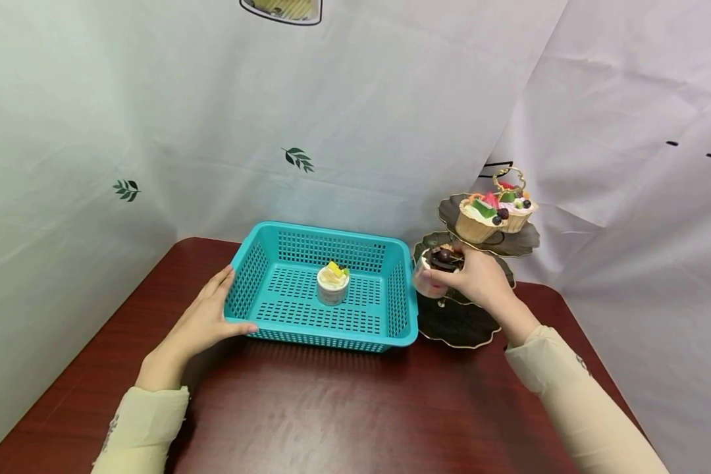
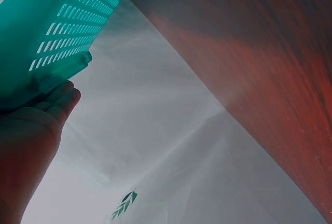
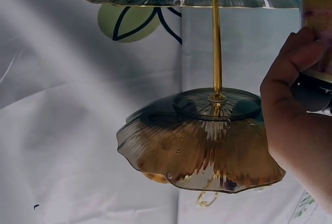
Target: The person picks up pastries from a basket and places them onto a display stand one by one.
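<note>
My right hand (image 1: 480,276) pinches a clear dessert cup (image 1: 428,284) with a dark chocolate and cherry topping, between the basket's right rim and the tiered stand (image 1: 456,326). In the right wrist view the cup (image 3: 317,16) shows pinkish layers at the right edge, with the thumb and fingers around it. My left hand (image 1: 204,319) rests at the near left corner of a turquoise basket (image 1: 332,339), fingers straight along its left side and thumb at the front rim. Inside the basket stands a small white dessert cup (image 1: 332,294) with yellow fruit on top.
Two fruit tarts (image 1: 476,227) sit on the stand's top tier, below a gold ring handle (image 1: 509,176). The stand has scalloped, smoky plates on a gold post (image 3: 216,42). A dark red wooden table (image 1: 332,408) meets a white patterned cloth (image 1: 213,131) behind.
</note>
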### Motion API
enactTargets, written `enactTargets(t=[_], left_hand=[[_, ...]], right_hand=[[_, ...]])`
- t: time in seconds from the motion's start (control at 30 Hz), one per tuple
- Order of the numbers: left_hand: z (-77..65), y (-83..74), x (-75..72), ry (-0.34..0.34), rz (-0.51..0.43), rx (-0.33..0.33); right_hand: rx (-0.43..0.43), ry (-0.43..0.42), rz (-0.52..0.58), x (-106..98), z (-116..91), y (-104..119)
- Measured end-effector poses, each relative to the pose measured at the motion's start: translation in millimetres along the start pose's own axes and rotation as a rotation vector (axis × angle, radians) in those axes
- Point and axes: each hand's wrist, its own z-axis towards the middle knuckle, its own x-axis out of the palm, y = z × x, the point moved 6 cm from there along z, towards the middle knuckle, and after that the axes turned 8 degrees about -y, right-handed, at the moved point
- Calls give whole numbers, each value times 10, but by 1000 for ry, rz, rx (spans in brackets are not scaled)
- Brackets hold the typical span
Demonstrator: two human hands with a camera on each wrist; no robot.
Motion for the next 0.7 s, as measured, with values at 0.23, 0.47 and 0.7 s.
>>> enactTargets(t=[0.23, 0.47, 0.7], left_hand=[[-5, 6, -2, 0, 5, -3], [-16, 14, 10, 4, 2, -9], [-16, -2, 7, -1, 6, -3]], right_hand=[[23, -21, 28, 24, -17, -56], [56, -64, 17, 13, -27, -114], [102, -112, 40, -6, -26, -204]])
